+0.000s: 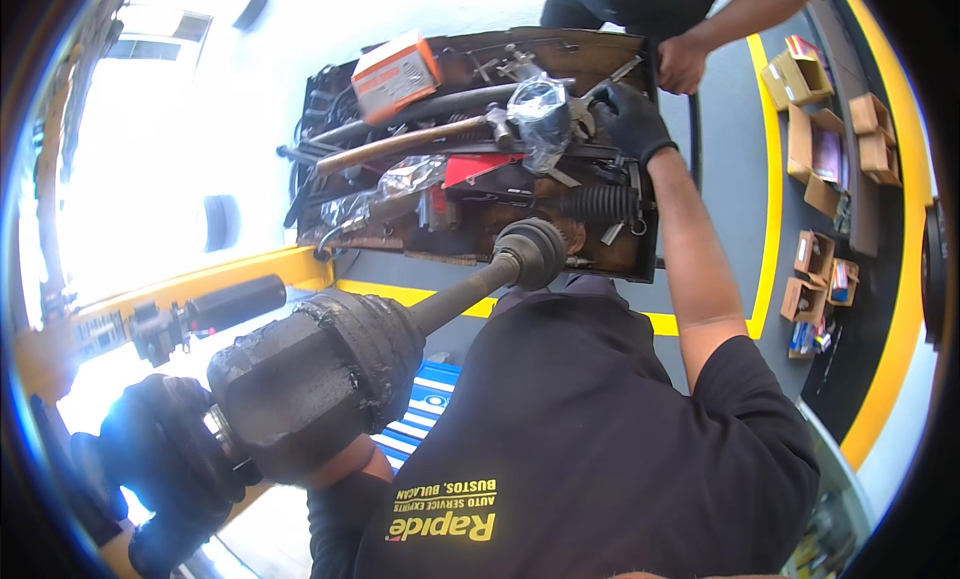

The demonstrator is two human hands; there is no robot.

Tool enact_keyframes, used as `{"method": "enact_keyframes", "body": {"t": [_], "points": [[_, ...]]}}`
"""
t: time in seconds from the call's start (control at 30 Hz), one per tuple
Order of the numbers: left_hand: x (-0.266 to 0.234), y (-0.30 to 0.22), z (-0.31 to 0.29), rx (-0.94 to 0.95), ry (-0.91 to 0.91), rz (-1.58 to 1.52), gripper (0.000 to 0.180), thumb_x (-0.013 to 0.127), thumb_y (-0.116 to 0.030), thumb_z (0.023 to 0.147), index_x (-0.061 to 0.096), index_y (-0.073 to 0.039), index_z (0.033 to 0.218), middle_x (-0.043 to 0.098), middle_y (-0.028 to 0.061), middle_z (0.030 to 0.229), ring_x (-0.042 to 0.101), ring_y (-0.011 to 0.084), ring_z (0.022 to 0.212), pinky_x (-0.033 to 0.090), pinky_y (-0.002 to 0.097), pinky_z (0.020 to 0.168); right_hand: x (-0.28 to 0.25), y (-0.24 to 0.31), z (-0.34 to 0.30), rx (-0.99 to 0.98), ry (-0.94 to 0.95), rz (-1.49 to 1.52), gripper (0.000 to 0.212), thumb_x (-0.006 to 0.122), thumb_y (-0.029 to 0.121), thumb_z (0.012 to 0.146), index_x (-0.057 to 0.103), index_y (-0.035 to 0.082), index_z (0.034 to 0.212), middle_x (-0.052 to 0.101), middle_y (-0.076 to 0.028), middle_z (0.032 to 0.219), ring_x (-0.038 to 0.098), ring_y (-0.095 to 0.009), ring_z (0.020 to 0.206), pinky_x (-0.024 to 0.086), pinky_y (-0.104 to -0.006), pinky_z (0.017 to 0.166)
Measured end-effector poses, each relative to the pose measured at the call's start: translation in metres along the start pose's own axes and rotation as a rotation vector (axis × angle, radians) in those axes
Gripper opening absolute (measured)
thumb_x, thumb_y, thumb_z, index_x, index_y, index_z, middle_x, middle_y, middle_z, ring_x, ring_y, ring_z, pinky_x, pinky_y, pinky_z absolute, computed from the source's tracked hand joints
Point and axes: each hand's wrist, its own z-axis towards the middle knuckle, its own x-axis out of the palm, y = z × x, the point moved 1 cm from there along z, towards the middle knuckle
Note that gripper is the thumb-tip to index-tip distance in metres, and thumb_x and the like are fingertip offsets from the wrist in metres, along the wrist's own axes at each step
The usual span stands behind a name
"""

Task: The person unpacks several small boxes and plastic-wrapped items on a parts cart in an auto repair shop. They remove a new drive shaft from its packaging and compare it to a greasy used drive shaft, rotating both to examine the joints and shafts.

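Note:
My right hand (634, 122), in a black glove, reaches into the far right of a tool tray (648, 254). Its fingers are bent beside an open-jawed wrench head (583, 117); what they grip, if anything, is hidden. Next to it lies a clear plastic bag (540, 109) around a round part. A wooden-handled hammer (400, 147) lies across the tray. Large in the left foreground, a greasy drive axle (320, 369) with rubber boots slants toward the tray. My left forearm (345, 464) passes behind the axle's thick joint, which hides my left hand.
In the tray are an orange-and-white box (396, 77), a red-and-black box (490, 179) and a ribbed rubber boot (598, 204). Another person's hand (683, 63) is at the tray's far right corner. Open cardboard boxes (815, 144) stand along the right wall. A yellow lift arm (230, 284) is at left.

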Motion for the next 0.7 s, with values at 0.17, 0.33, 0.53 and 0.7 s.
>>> {"method": "enact_keyframes", "body": {"t": [0.17, 0.33, 0.53, 0.7], "points": [[0.008, 0.006, -0.010, 0.116, 0.013, 0.192, 0.039, 0.070, -0.034, 0.101, 0.064, 0.003, 0.111, 0.068, 0.0055, 0.080, 0.068, 0.0138, 0.062, 0.063, 0.0256, 0.063, 0.000, 0.005, 0.044, -0.082, 0.015, -0.071, 0.022, 0.066, 0.021, 0.099, 0.073, 0.009, 0.116, 0.074, -0.020, 0.113, 0.072, -0.044, 0.104, 0.058, -0.0497, 0.091], [0.002, 0.018, -0.016, 0.233, 0.006, 0.187, 0.040, 0.074, -0.038, 0.099, 0.064, 0.000, 0.109, 0.066, 0.0015, 0.073, 0.065, 0.0100, 0.055, 0.061, 0.0235, 0.060, 0.042, 0.092, 0.074, -0.325, 0.018, 0.205, 0.028, 0.071, 0.022, 0.095, 0.074, 0.008, 0.120, 0.075, -0.020, 0.117, 0.073, -0.040, 0.107, 0.059, -0.0481, 0.094], [-0.019, 0.056, 0.006, -0.461, -0.060, 0.734, 0.042, 0.067, -0.036, 0.100, 0.061, 0.001, 0.118, 0.061, -0.0023, 0.062, 0.057, 0.0078, 0.041, 0.056, 0.0239, 0.046, 0.143, 0.214, 0.051, -0.575, 0.391, -0.207, 0.063, 0.077, 0.028, 0.090, 0.057, 0.008, 0.146, 0.067, -0.024, 0.133, 0.065, -0.041, 0.125, 0.052, -0.0503, 0.108], [-0.039, 0.067, 0.010, -0.537, 0.040, 1.054, 0.045, 0.051, -0.032, 0.109, 0.057, 0.002, 0.137, 0.053, -0.0019, 0.064, 0.049, 0.0094, 0.042, 0.052, 0.0283, 0.044, 0.164, 0.226, 0.071, -0.459, 0.643, -0.460, 0.040, 0.064, 0.025, 0.097, 0.067, 0.012, 0.135, 0.069, -0.021, 0.132, 0.066, -0.036, 0.128, 0.052, -0.0479, 0.109]]}}
